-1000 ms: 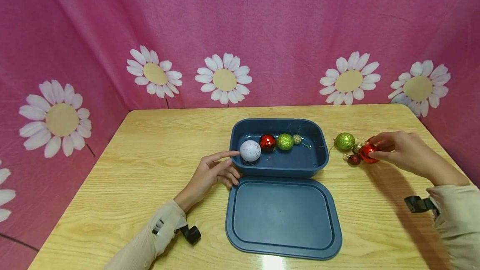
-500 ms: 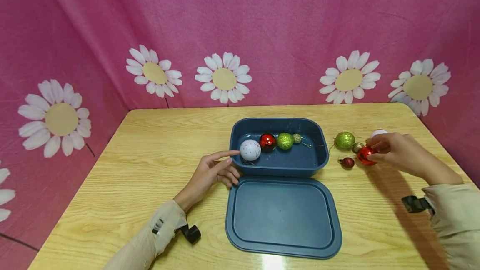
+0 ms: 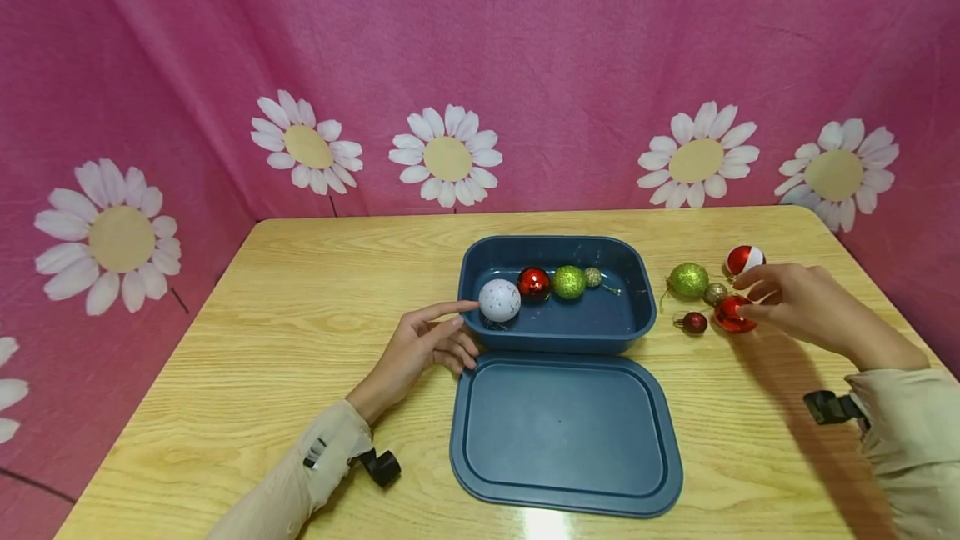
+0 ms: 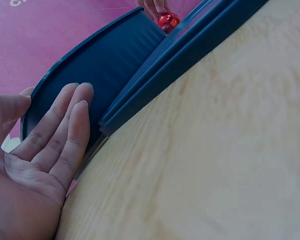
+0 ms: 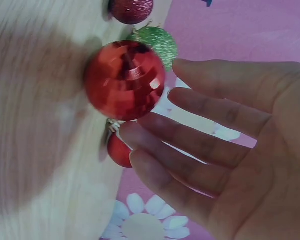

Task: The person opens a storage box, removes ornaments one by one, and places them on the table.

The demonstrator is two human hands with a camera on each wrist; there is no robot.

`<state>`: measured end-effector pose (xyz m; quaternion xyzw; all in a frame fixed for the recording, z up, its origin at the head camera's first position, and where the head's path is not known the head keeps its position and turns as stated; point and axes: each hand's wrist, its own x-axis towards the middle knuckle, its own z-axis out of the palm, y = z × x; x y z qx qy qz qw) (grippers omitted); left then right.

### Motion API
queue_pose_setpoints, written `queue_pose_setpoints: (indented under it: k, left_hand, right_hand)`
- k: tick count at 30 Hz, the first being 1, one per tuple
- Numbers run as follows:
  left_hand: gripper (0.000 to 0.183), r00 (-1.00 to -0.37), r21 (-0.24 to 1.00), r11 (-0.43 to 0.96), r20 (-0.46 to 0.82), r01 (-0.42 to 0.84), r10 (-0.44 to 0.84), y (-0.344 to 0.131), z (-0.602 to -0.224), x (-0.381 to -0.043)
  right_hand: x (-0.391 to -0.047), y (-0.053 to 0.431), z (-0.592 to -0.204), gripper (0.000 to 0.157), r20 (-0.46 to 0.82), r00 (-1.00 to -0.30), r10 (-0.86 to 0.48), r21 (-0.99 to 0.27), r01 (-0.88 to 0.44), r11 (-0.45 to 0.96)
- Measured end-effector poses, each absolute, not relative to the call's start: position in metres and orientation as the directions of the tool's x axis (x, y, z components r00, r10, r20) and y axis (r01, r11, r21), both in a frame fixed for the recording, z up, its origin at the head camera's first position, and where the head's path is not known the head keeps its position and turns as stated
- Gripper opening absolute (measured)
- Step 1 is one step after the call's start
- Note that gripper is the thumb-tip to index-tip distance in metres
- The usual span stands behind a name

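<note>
My left hand (image 3: 423, 348) rests at the left end of a blue box (image 3: 566, 342); in the left wrist view its straight fingers (image 4: 70, 127) lie along the box's outer wall, with the thumb at the rim. Beside the pile on the right, my right hand (image 3: 806, 307) is around a shiny red bauble (image 5: 125, 80). Its fingers are spread and relaxed, fingertips right at the bauble's side. Close by lie a green glitter bauble (image 3: 687, 280), a small gold one (image 3: 715, 293), a small dark red one (image 3: 694, 323) and a red-and-white one (image 3: 744, 260).
Inside the box sit a white speckled bauble (image 3: 499, 300), a red one (image 3: 533, 284), a green one (image 3: 568, 282) and a small gold one (image 3: 592, 277). A blue lid (image 3: 566, 432) lies flat in front. A pink flowered curtain (image 3: 555, 73) stands behind the wooden table (image 3: 315, 282).
My right hand and the shiny red bauble have shifted slightly left. The small dark red bauble has moved left, away from it. The red-and-white bauble has come into view. My left hand stays put.
</note>
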<state>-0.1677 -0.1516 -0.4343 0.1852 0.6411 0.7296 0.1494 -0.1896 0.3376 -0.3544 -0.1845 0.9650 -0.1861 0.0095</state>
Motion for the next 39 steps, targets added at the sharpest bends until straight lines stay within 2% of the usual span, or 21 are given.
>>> queue_pose_setpoints:
  k: [8, 17, 31, 39]
  left_hand:
    - [0.041, -0.887, 0.991, -0.129, 0.079, 0.022, 0.454, -0.152, -0.435, -0.168]
    - [0.041, -0.885, 0.990, -0.143, 0.077, 0.011, 0.459, -0.147, -0.436, -0.168]
    - [0.040, -0.887, 0.991, -0.130, 0.075, 0.017, 0.455, -0.152, -0.434, -0.169]
    - [0.038, -0.887, 0.991, -0.128, 0.086, 0.030, 0.453, -0.153, -0.435, -0.168]
  right_hand:
    - [-0.181, 0.330, -0.337, 0.028, 0.089, -0.932, -0.351, -0.333, -0.361, 0.871]
    - [-0.166, 0.308, -0.323, 0.026, 0.259, -0.875, -0.409, -0.271, -0.473, 0.839]
    - [-0.177, 0.251, -0.298, 0.026, 0.262, -0.848, -0.460, -0.345, -0.528, 0.776]
    - [-0.191, 0.221, -0.304, 0.028, 0.227, -0.859, -0.458, -0.433, -0.511, 0.742]
